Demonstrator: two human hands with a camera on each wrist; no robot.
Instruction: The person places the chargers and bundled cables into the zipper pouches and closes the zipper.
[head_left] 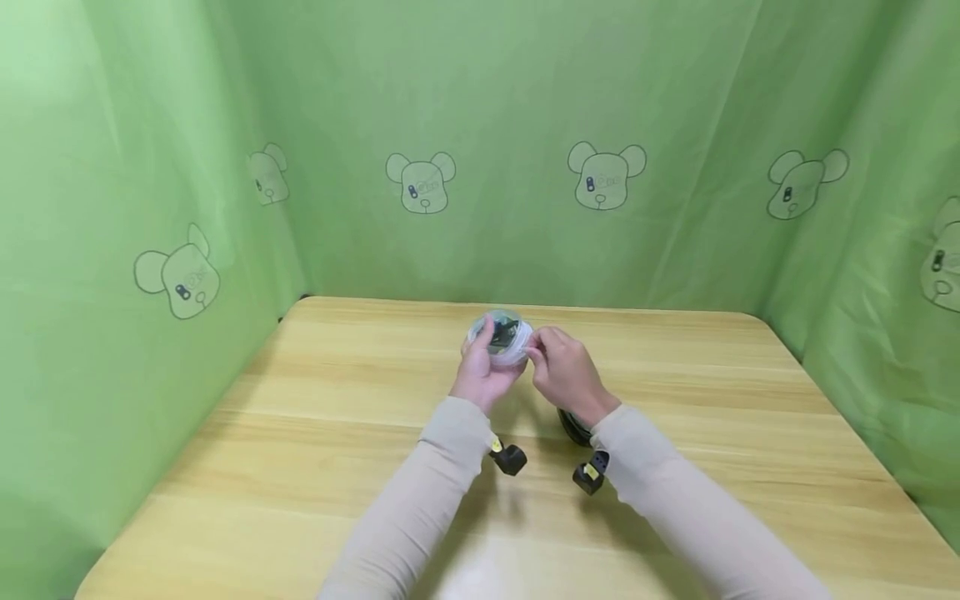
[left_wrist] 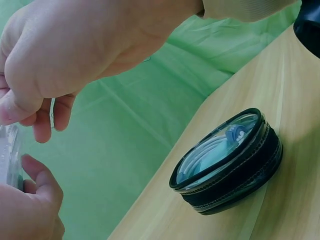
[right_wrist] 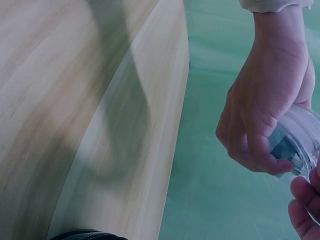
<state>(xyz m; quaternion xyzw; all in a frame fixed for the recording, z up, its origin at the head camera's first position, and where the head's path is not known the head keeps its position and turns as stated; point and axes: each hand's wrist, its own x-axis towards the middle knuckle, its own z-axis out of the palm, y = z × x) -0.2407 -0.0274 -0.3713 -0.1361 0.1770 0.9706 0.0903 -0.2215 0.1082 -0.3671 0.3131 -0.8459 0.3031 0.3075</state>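
Note:
My left hand (head_left: 483, 377) holds a round clear case (head_left: 514, 355) with a whitish rim up over the far half of the table, thumb across its face. Something dark shows through the clear face. At the case's right edge, my right hand (head_left: 567, 375) pinches the rim between thumb and fingers; the exact spot is hidden by the fingertips. In the left wrist view, only a sliver of the case (left_wrist: 6, 157) appears between the two hands. Clear wall and small greyish contents show beside the left hand's fingers (right_wrist: 250, 135) in the right wrist view.
On the wooden table (head_left: 360, 375), a round black-sided pouch (left_wrist: 230, 172) with a clear top and a coiled pale cable inside lies under the right wrist. Black wrist cameras (head_left: 510, 459) hang below both sleeves. Green curtains (head_left: 510, 250) enclose the table's back and sides.

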